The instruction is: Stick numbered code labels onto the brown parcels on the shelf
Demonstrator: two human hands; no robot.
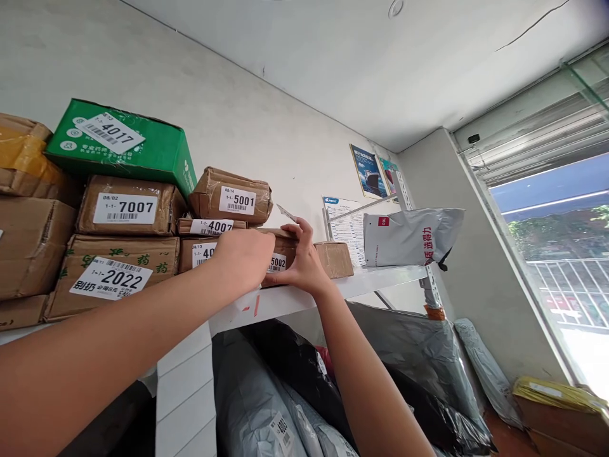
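Observation:
Both my hands reach up to a small brown parcel labelled 5002 (283, 249) on a white top shelf (304, 297). My left hand (245, 256) covers its front left side, fingers curled against it. My right hand (302, 257) grips its right end, thumb below and fingers on top. Parcel 5001 (231, 197) sits above and behind it, parcel 4007 (209, 226) just left.
Stacked boxes 7007 (126, 206), 2022 (111, 274) and green 4017 (121, 145) fill the shelf's left. A small brown box (335, 258) and a grey mailer bag (409, 237) lie to the right. Grey and black bags (290, 393) crowd the space below. A window (561, 254) is at right.

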